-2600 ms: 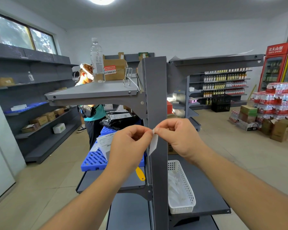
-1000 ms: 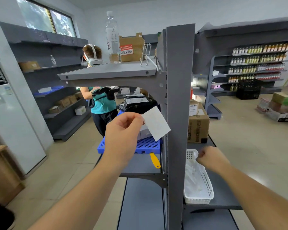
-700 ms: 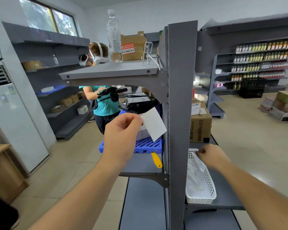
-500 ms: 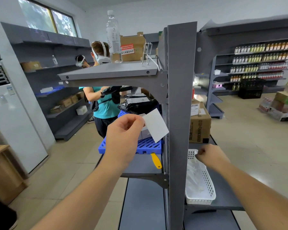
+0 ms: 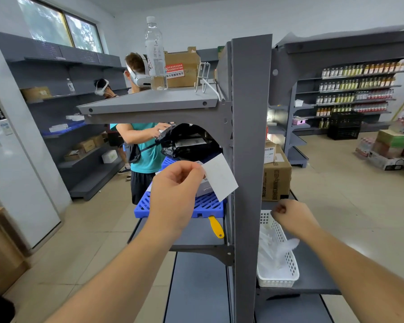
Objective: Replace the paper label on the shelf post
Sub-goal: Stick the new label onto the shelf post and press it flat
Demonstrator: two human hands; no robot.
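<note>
Beside the grey shelf post, a blank white paper label, tilted.

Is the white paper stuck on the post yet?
Not yet. The left hand pinches the paper label beside the grey post.

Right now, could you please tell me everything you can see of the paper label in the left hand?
The paper label is a small, plain white rectangle, apparently thin paper, flat and uncreased, tilted with one corner pointing down. The left hand pinches its left edge. It sits just left of the grey shelf post; whether it touches the post is unclear.
</note>
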